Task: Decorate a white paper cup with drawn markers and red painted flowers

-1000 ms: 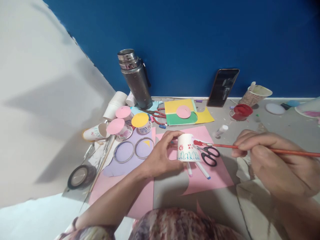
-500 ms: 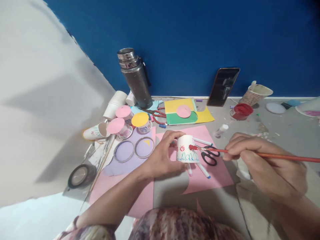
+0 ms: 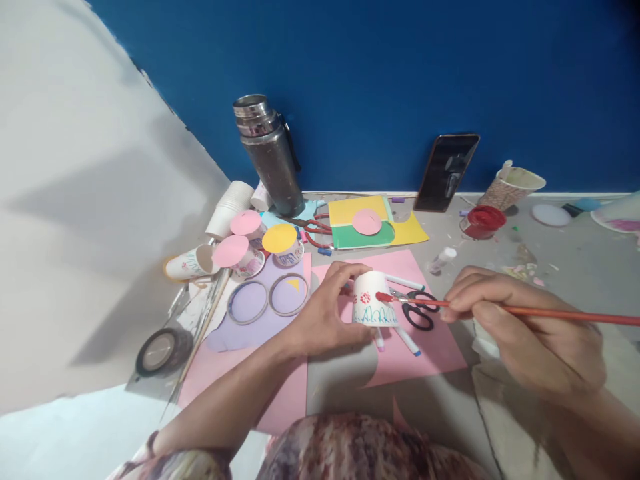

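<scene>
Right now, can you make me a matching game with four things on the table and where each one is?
Things:
1. paper cup
2. paintbrush
3. phone
4. scissors

Places:
A. leaning against the blue wall
B. lying on the pink paper
C. held in the left hand
D. held in the right hand

Pairs: 1-C, 2-D, 3-A, 4-B
</scene>
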`<state>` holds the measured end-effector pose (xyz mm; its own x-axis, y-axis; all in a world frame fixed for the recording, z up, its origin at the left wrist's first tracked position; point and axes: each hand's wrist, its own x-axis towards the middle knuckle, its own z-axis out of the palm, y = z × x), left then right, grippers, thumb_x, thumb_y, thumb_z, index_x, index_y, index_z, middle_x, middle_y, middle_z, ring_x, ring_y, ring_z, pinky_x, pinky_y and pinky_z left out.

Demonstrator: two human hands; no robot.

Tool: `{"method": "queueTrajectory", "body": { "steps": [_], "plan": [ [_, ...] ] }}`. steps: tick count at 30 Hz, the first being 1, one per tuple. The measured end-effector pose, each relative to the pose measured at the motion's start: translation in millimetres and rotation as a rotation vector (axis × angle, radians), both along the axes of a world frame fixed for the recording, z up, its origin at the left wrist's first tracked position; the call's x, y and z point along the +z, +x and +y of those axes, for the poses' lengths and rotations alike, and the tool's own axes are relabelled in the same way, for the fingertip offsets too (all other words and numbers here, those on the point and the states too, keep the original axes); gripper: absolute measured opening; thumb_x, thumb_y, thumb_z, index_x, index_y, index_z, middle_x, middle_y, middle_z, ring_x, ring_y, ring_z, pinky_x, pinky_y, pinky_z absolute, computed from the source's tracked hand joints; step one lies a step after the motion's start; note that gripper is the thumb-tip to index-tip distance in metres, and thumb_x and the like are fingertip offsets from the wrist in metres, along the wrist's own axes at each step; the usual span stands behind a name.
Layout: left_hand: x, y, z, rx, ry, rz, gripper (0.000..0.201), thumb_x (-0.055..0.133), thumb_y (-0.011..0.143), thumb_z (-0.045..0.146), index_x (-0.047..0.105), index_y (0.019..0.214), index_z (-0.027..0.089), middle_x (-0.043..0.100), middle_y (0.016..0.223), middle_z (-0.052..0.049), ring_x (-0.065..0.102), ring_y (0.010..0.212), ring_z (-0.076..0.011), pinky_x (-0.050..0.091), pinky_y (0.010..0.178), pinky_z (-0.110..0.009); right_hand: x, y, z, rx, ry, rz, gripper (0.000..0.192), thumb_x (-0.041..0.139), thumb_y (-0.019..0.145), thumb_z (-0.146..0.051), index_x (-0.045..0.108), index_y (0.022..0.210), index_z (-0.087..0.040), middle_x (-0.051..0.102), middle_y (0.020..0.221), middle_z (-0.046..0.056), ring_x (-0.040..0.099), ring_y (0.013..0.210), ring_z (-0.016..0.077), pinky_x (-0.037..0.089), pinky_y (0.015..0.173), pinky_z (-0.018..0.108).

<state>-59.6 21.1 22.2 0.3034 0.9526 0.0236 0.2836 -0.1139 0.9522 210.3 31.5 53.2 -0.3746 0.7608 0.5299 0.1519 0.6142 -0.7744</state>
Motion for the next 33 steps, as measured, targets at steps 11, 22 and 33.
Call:
{"method": "queueTrajectory", "body": {
  "steps": [11, 22, 33],
  "plan": [
    [-7.4, -3, 0, -0.003, -0.026, -0.072, 0.081, 0.097, 0.064, 0.029, 0.059, 0.136, 0.028, 0.056, 0.141, -0.011, 0.056, 0.135, -0.0348, 0.054, 0.111, -0.051, 1.7, -1, -2, -0.109, -0.027, 0.109, 0.024, 0.058, 0.100, -0.014, 0.077, 0.092, -0.026, 0.071, 0.074, 0.003, 0.066, 0.076, 0.0232, 0.049, 0.064, 0.038],
    [-5.8, -2, 1, -0.009, -0.049, -0.117, 0.078, 0.097, 0.064, 0.029, 0.061, 0.134, 0.026, 0.058, 0.139, -0.011, 0.059, 0.132, -0.0343, 0.055, 0.110, -0.049, 3.3, 5, 1, -0.041, 0.028, 0.019, 0.025, 0.055, 0.102, -0.015, 0.074, 0.090, -0.027, 0.072, 0.076, 0.001, 0.067, 0.072, 0.0217, 0.051, 0.070, 0.040],
    [-9.3, -2, 2, -0.033, -0.024, -0.093, 0.080, 0.098, 0.066, 0.034, 0.061, 0.136, 0.027, 0.057, 0.141, -0.011, 0.058, 0.133, -0.0343, 0.054, 0.110, -0.049, 0.7, 2, 1, -0.013, 0.001, 0.035, 0.024, 0.057, 0.101, -0.015, 0.075, 0.091, -0.027, 0.073, 0.077, 0.001, 0.067, 0.072, 0.0216, 0.051, 0.069, 0.040]
  ]
}}
